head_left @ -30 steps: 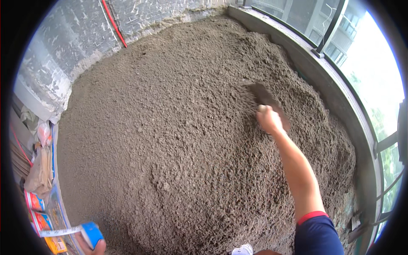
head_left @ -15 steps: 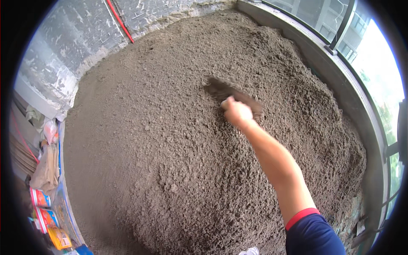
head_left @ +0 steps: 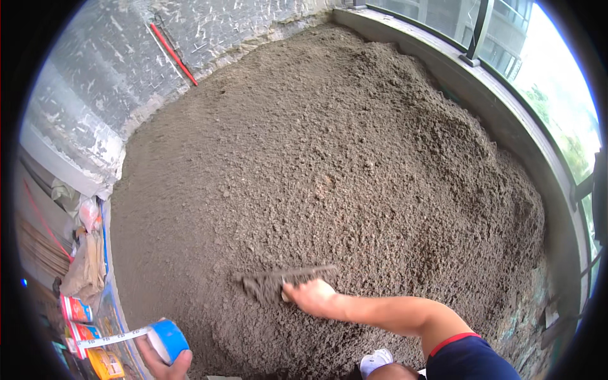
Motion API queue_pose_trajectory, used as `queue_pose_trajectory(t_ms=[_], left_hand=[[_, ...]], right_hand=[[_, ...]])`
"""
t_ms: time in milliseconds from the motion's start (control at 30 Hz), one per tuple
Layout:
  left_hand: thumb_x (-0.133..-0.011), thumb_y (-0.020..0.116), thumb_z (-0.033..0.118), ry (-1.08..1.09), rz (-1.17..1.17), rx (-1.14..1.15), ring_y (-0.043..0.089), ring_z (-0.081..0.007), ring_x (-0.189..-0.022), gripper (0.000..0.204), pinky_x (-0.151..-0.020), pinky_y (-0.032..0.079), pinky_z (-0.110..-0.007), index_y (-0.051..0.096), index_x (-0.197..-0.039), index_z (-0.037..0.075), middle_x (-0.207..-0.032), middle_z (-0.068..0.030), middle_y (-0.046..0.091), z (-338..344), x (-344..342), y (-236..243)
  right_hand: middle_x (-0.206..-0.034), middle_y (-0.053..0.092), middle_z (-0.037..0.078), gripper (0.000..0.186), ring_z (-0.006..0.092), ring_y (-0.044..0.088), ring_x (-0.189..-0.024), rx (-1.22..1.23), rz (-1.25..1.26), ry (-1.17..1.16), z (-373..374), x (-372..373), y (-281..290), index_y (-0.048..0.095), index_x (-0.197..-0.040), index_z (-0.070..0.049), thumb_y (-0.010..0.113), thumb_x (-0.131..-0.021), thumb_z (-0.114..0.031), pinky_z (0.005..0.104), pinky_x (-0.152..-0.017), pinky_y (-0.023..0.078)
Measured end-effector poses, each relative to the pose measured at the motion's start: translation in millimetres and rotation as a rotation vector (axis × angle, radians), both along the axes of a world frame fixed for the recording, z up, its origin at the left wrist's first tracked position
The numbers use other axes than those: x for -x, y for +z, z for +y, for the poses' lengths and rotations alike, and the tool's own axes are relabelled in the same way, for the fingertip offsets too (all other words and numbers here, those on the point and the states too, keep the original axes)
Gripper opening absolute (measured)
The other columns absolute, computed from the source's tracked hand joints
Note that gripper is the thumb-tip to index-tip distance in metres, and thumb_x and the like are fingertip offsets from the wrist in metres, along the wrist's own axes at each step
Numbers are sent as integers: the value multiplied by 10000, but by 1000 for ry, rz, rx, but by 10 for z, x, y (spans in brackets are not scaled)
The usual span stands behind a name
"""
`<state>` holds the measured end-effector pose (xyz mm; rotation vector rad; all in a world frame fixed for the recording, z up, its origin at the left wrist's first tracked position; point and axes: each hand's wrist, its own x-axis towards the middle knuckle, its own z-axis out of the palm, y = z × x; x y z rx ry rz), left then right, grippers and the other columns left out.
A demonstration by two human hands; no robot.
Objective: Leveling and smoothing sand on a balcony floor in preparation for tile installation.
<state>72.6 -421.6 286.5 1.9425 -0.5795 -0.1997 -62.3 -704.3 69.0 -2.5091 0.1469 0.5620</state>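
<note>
My right hand (head_left: 309, 295) grips the handle of a flat, mortar-covered trowel (head_left: 263, 282) low in the middle of the head view, on a rough bed of damp, grey-brown mortar (head_left: 297, 158) that is piled higher along the right side. At the lower left, my left hand (head_left: 164, 364) holds a blue tape measure (head_left: 166, 339), with its white blade (head_left: 111, 337) pulled out toward the left. A white shoe (head_left: 373, 361) shows at the bottom edge beside my right arm.
Rough grey wall (head_left: 95, 88) at the back left, with a red pipe (head_left: 172, 50). A window ledge (head_left: 415, 35) and railing curve along the right. Bags (head_left: 85, 272) and coloured packages (head_left: 76, 310) line the left edge.
My right hand and trowel have swept left and down from the upper right to low in the middle. My left hand with the tape measure dropped mostly out of view, then returned.
</note>
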Motion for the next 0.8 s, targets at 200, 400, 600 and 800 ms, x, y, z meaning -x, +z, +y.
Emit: queue_pose_trajectory(t_ms=[200,400,600,800], left_hand=[[-608,836,363,124,14,-105,548,-269,-1129,979,-1001,422,-394,381,-1387,-18,-1234,-166,539,-55,178,58],[-647,834,122,101,68,-106,484,-267,-1234,953,-1084,365,-425,291,-1425,26,-1359,-163,469,22,54,-213],[-664,814,51,17,121,-90,509,-226,-1185,912,-1029,417,-380,312,-1425,18,-1311,-130,469,6,22,-195],[-652,797,45,67,129,-104,535,-184,-1106,856,-976,441,-338,379,-1399,43,-1215,-83,512,126,-86,-343]], right_hand=[[-806,713,173,351,328,725,-686,-12,-175,45,682,856,125,410,-1229,33,501,-908,-74,431,-540,570],[-821,706,184,342,348,719,-684,-166,-90,22,1170,1198,115,430,-1231,-5,513,-913,-100,468,-558,566],[-884,707,176,324,345,710,-687,-233,-134,-387,780,1425,310,488,-1186,-46,586,-908,-180,499,-590,566],[-608,603,139,141,371,643,-556,15,-237,-815,73,1786,493,488,-954,-59,608,-895,-104,510,-491,513]])
